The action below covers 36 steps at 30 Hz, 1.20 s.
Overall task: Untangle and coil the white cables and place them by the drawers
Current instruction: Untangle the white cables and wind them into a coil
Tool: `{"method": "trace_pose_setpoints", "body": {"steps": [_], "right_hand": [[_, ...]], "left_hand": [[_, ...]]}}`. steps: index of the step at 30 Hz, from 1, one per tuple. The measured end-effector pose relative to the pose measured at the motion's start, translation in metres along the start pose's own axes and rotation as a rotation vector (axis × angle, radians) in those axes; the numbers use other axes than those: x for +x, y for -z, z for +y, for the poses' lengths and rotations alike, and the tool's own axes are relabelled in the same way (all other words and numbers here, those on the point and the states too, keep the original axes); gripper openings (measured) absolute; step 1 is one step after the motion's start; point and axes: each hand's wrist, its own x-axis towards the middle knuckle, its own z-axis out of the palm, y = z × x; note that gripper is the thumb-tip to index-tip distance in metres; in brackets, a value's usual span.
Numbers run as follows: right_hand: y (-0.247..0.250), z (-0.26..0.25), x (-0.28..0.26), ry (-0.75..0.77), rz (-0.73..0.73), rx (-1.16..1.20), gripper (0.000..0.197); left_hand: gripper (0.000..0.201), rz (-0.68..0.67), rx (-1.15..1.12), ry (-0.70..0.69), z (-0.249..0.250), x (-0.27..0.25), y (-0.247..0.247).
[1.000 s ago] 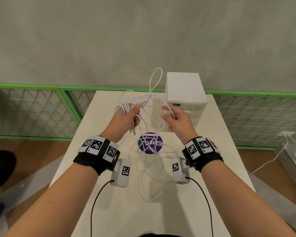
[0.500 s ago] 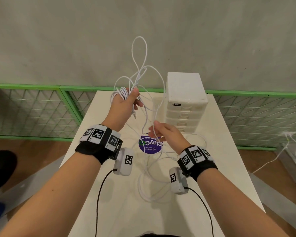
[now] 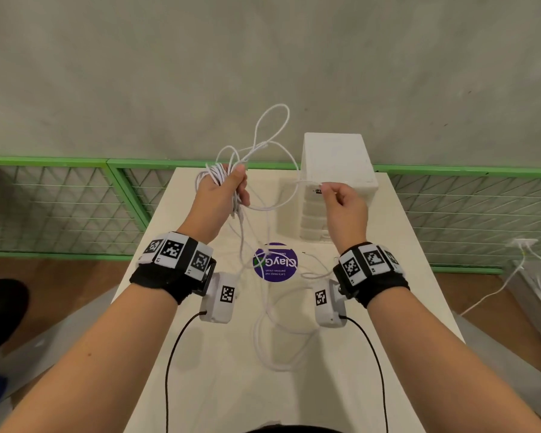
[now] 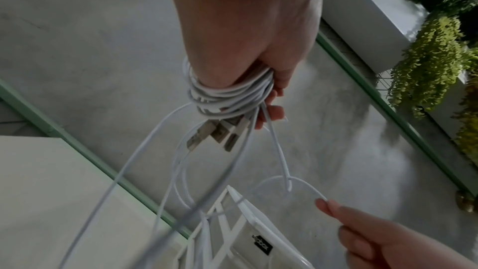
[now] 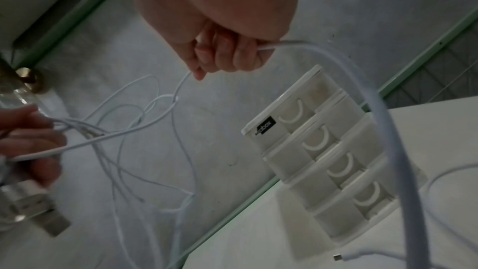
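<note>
Two hands, the left hand and right hand, each with one banded wrist camera. One tangle of white cables; the strand count cannot be told, though three USB plugs show. One drawer unit of four drawers. One table. One purple sticker.

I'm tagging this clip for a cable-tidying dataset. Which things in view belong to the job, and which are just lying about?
Part of the job:
- white cables, partly wound round the left hand, loose loops on the table
- single strand pinched by the right hand
- white drawers

Just lying about:
- purple round sticker
- green mesh fence
- another white cord on the floor
</note>
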Motion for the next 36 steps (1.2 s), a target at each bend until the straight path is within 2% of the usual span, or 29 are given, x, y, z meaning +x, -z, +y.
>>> {"method": "trace_pose_setpoints", "body": {"steps": [3, 6, 8, 11, 13, 17, 19, 22, 25, 29, 31, 33, 36], "right_hand": [[0.003, 0.001, 0.000, 0.022, 0.014, 0.008, 0.006], [-0.003, 0.001, -0.005, 0.097, -0.064, -0.049, 0.007], [-0.009, 0.000, -0.007, 0.236, -0.111, -0.135, 0.012], [-0.019, -0.004, -0.009, 0.493, -0.097, -0.287, 0.013], [-0.024, -0.005, -0.010, 0.535, -0.111, -0.364, 0.013], [-0.028, 0.004, -0.013, 0.363, -0.328, -0.611, 0.016], [-0.027, 0.010, -0.016, 0.307, -0.409, -0.563, 0.017], [-0.021, 0.013, -0.022, 0.223, -0.382, -0.264, 0.013], [-0.015, 0.012, -0.026, 0.211, -0.273, -0.064, 0.012], [-0.009, 0.014, -0.025, 0.191, -0.101, 0.080, 0.014], [-0.007, 0.014, -0.020, 0.119, -0.060, 0.100, 0.013], [-0.006, 0.017, -0.013, 0.020, -0.077, 0.102, 0.017], [-0.011, 0.019, -0.005, -0.037, -0.231, 0.072, 0.030]], "left_hand": [[0.031, 0.002, -0.030, 0.011, -0.002, 0.001, 0.003], [0.031, -0.042, -0.078, 0.044, -0.005, -0.001, 0.001], [0.033, -0.096, -0.099, 0.059, -0.005, -0.003, -0.002], [0.033, -0.171, -0.103, 0.069, -0.003, -0.007, -0.005], [0.033, -0.209, -0.098, 0.070, -0.003, -0.010, -0.007], [0.035, -0.198, -0.114, 0.084, -0.003, -0.012, -0.007], [0.035, -0.179, -0.134, 0.095, -0.003, -0.011, -0.002], [0.031, -0.190, -0.140, 0.108, -0.006, -0.008, 0.008], [0.027, -0.204, -0.181, 0.156, -0.010, -0.008, 0.017], [0.026, -0.209, -0.190, 0.205, -0.014, -0.010, 0.025], [0.025, -0.223, -0.191, 0.228, -0.014, -0.012, 0.027], [0.025, -0.253, -0.189, 0.252, -0.014, -0.013, 0.029], [0.028, -0.307, -0.181, 0.284, -0.013, -0.014, 0.031]]}}
